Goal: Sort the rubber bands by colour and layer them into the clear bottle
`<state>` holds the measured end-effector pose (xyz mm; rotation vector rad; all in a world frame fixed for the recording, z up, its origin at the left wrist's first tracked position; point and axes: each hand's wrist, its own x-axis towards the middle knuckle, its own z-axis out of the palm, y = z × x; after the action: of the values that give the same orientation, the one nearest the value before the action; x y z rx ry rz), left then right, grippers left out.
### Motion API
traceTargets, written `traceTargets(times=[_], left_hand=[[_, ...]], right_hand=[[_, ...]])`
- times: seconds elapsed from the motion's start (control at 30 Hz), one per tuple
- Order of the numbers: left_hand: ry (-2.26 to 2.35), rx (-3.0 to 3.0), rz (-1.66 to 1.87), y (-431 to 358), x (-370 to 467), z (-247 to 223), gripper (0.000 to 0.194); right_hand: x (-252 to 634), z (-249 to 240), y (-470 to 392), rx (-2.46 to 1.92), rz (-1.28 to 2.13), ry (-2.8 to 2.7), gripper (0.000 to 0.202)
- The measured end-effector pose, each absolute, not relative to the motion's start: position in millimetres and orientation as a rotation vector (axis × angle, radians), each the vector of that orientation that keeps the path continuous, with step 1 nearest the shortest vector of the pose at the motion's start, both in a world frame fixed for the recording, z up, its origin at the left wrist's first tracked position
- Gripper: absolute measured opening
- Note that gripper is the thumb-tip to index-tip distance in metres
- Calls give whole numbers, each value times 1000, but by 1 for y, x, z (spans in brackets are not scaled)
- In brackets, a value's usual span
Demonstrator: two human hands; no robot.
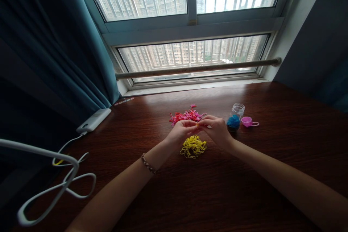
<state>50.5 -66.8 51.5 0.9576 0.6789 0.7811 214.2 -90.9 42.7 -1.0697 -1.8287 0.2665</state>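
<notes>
My left hand (179, 132) and my right hand (216, 129) meet fingertip to fingertip above the table. Pinched between them is a tiny yellow-orange piece, which looks like a rubber band (197, 125), mostly covered by the fingers. Just below the hands lies a loose heap of yellow rubber bands (193, 147). Behind the fingers spreads a heap of red and pink rubber bands (187, 115), partly hidden by my hands. To the right of my right hand a small clear jar (238, 109) stands open, with blue rubber bands (233, 121) inside.
Beside the jar rests a pink lid (246, 121) with a loop. A white power strip (94, 120) and its looping white cable (51, 148) occupy the left side, near the blue curtain (89, 54). The wooden table (152, 203) reaches the window, where a rail (198, 69) crosses.
</notes>
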Motion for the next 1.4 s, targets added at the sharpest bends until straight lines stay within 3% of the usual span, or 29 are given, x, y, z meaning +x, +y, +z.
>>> traceTargets(times=[0.13, 0.5, 0.83, 1.27, 1.4], left_hand=[[680, 968, 821, -65, 50, 46, 27], [653, 952, 697, -58, 50, 38, 67], [638, 953, 654, -63, 50, 48, 74], [622, 1072, 570, -55, 42, 53, 37], [707, 1057, 584, -53, 42, 50, 29]], right_hand=[[211, 45, -94, -1022, 300, -1868, 10], [210, 45, -96, -1110, 335, -1961, 14], [209, 48, -99, -1258, 469, -1944, 12], [233, 92, -96, -1266, 623, -1749, 14], [263, 130, -101, -1340, 386, -1623, 14]])
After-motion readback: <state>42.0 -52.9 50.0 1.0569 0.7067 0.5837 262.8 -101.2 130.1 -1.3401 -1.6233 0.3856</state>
